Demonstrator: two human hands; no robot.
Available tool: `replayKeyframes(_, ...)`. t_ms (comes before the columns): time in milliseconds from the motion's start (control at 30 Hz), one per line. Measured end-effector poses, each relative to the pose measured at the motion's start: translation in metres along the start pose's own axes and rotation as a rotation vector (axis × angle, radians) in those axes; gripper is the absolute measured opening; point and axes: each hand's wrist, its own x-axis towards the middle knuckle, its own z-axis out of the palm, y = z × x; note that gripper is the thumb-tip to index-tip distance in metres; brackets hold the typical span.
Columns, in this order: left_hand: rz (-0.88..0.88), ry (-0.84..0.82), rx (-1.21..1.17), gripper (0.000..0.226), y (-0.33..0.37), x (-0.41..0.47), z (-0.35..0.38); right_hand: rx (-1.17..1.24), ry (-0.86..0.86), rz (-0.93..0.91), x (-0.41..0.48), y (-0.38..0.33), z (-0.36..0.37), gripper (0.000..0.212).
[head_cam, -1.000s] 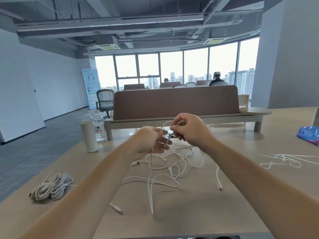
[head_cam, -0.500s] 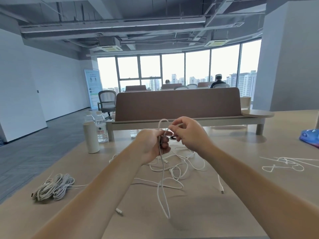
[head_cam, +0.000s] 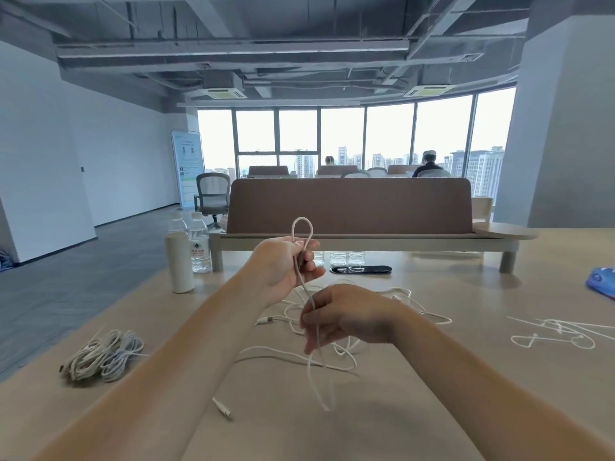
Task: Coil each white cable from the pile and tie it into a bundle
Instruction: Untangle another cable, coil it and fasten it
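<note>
My left hand [head_cam: 285, 266] is raised above the table and grips a white cable [head_cam: 305, 284], whose folded loop sticks up past my fingers. Below it, my right hand [head_cam: 342, 319] has its fingers curled round the same cable, which hangs on down in a long loop to the tabletop. Under both hands lies the loose pile of white cables [head_cam: 336, 347], tangled on the beige table [head_cam: 416, 410]. One plug end [head_cam: 222, 407] lies near my left forearm. Tied cable bundles [head_cam: 103, 356] rest at the left edge.
A white cylinder bottle [head_cam: 179, 262] and water bottles [head_cam: 199, 247] stand at the back left. A dark flat object [head_cam: 361, 269] lies behind the pile. White ties [head_cam: 552, 337] lie at the right, a blue packet [head_cam: 602, 282] at the far right. A brown divider [head_cam: 349, 204] backs the table.
My right hand has slid down the cable from beside the left hand to well below it, drawing the cable taut. My left hand rose slightly, with the loop showing above it.
</note>
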Motion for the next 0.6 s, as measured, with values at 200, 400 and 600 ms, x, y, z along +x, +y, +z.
replayKeyframes(200,0.064,0.109,0.270,0.025,0.001,0.000,-0.018,0.097,0.218,-0.008,0.000,0.003,-0.021,0.023)
replayKeyframes(400,0.010,0.000,0.520,0.017,-0.004,-0.006,-0.016,-0.146,0.570,-0.110,0.001,-0.011,-0.026,0.007)
replayKeyframes(600,-0.041,-0.178,0.627,0.018,-0.007,-0.013,-0.013,-0.309,0.621,-0.168,-0.001,-0.020,-0.030,0.012)
